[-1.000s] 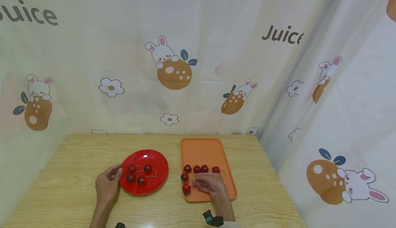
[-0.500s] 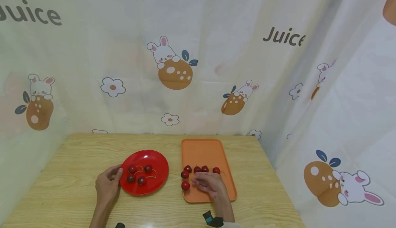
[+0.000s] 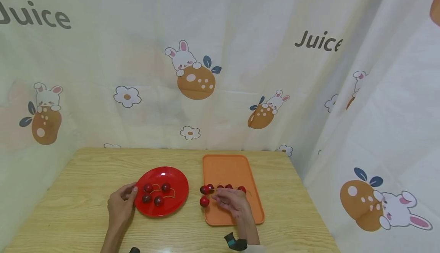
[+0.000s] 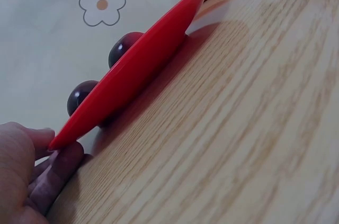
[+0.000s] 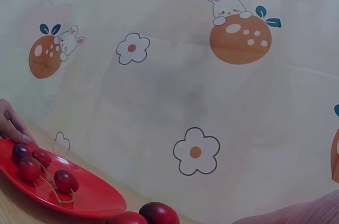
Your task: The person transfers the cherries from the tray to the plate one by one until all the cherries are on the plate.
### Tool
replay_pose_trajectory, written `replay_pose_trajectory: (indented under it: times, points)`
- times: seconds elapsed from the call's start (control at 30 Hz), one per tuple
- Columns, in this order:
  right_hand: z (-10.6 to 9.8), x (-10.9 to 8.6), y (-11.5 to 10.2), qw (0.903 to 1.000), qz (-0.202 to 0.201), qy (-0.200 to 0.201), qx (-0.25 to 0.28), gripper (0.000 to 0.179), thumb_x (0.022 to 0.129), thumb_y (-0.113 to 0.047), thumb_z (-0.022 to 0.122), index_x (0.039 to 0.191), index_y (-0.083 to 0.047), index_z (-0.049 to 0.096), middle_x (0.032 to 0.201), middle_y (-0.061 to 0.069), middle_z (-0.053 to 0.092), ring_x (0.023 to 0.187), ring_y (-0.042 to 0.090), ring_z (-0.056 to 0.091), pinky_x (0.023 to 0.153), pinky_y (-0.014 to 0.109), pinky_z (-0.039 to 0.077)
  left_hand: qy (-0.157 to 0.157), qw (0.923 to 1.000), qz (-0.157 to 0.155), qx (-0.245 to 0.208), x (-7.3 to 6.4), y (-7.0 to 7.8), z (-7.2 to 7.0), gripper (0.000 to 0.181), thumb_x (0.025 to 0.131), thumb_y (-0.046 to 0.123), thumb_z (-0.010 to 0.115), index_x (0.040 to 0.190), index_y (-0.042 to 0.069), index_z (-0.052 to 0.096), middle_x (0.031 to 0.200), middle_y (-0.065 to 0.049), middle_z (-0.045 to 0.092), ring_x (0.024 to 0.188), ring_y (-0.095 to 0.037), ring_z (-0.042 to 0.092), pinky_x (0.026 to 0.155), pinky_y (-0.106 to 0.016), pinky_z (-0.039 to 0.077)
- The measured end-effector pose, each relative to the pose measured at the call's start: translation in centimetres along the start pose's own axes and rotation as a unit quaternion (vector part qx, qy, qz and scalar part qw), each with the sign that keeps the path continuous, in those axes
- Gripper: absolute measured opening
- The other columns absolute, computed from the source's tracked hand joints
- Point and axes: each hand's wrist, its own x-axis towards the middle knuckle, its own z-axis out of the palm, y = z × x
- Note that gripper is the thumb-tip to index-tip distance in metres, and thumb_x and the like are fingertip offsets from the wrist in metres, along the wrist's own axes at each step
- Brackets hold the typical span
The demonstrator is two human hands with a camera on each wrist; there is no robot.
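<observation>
My left hand (image 3: 121, 202) pinches the left rim of a round red plate (image 3: 173, 177), thumb on top and fingers beneath, as the left wrist view shows. Several dark red cherries (image 3: 166, 187) with joined green stems lie on the plate. Over the left edge of an orange tray (image 3: 225, 169), my right hand (image 3: 235, 203) pinches the stems of a pair of cherries (image 3: 204, 201). The pair hangs to the left of its fingertips. In the right wrist view these cherries (image 5: 159, 213) show at the bottom edge, beside the plate (image 5: 98, 197).
Several more cherries (image 3: 242, 189) lie in a row across the tray, partly behind my right hand. Both plate and tray stand on a wooden table (image 3: 103, 161). A printed curtain (image 3: 148, 66) hangs behind the table and along its sides.
The pair of cherries has risen and shifted slightly left, now overlapping the tray's left edge and the row's end. My right hand has moved only slightly; my left hand stays at the plate.
</observation>
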Motion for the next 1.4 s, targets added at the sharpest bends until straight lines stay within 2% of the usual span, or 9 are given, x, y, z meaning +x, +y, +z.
replay_pose_trajectory:
  times: [0.17,0.33,0.57,0.8,0.97,1.17,1.4]
  points:
    - [0.8,0.2,0.2,0.9999,-0.008,-0.005,-0.004,0.042,0.093,-0.006,0.07,0.126,0.017,0.059,0.099,0.016,0.078,0.085,0.021,0.078,0.078,0.032,0.06,0.003,1.0,0.001,0.008,0.3,-0.4,0.1,0.03,0.102,0.028,0.059,0.127,0.015,0.069,0.112,-0.009,0.075,0.078,-0.003,0.065,0.074,-0.012,0.043]
    - [1.8,0.7,0.6,0.9999,-0.011,-0.01,-0.006,0.036,0.091,-0.006,0.071,0.12,0.014,0.064,0.102,0.017,0.078,0.084,0.02,0.078,0.077,0.031,0.06,0.005,0.9999,0.008,0.005,0.4,-0.6,0.0,0.03,0.102,0.028,0.06,0.126,0.014,0.07,0.112,-0.01,0.075,0.078,-0.003,0.066,0.075,-0.011,0.042]
    - [3.1,0.9,0.9,0.9995,-0.02,-0.026,0.001,0.038,0.093,-0.004,0.068,0.122,0.018,0.06,0.092,0.014,0.079,0.082,0.019,0.077,0.077,0.031,0.06,0.006,0.9999,0.01,0.0,0.5,-0.7,0.1,0.03,0.101,0.028,0.06,0.125,0.014,0.07,0.112,-0.011,0.076,0.077,-0.002,0.065,0.073,-0.011,0.043]
    - [4.4,1.1,1.2,0.9995,-0.028,-0.014,0.002,0.042,0.091,-0.004,0.071,0.124,0.019,0.059,0.091,0.013,0.079,0.087,0.024,0.078,0.077,0.032,0.06,0.01,0.9998,0.014,-0.003,0.5,-0.9,0.1,0.029,0.101,0.027,0.062,0.124,0.014,0.071,0.111,-0.011,0.076,0.076,0.0,0.064,0.072,-0.011,0.044]
    - [5.3,1.5,1.6,0.9989,-0.038,-0.025,-0.012,0.04,0.09,-0.004,0.071,0.121,0.019,0.061,0.091,0.016,0.078,0.087,0.025,0.078,0.074,0.03,0.06,0.013,0.9998,0.014,-0.003,0.5,-0.9,0.1,0.028,0.101,0.026,0.062,0.124,0.014,0.071,0.111,-0.011,0.076,0.076,0.0,0.063,0.071,-0.011,0.044]
    - [6.1,2.0,1.9,0.9993,-0.027,-0.026,-0.005,0.033,0.089,-0.003,0.072,0.116,0.016,0.064,0.09,0.014,0.078,0.088,0.028,0.078,0.074,0.03,0.06,0.009,0.9999,0.007,0.004,0.6,-0.8,0.2,0.028,0.101,0.026,0.062,0.125,0.014,0.07,0.11,-0.011,0.076,0.078,-0.002,0.064,0.072,-0.013,0.046]
    - [7.0,2.1,2.0,0.9993,-0.022,-0.03,-0.004,0.037,0.09,-0.002,0.07,0.12,0.017,0.061,0.09,0.012,0.078,0.089,0.026,0.078,0.079,0.034,0.06,0.01,0.9999,0.007,0.002,0.7,-0.8,0.1,0.028,0.101,0.026,0.062,0.125,0.014,0.07,0.109,-0.01,0.076,0.078,-0.003,0.065,0.073,-0.014,0.046]
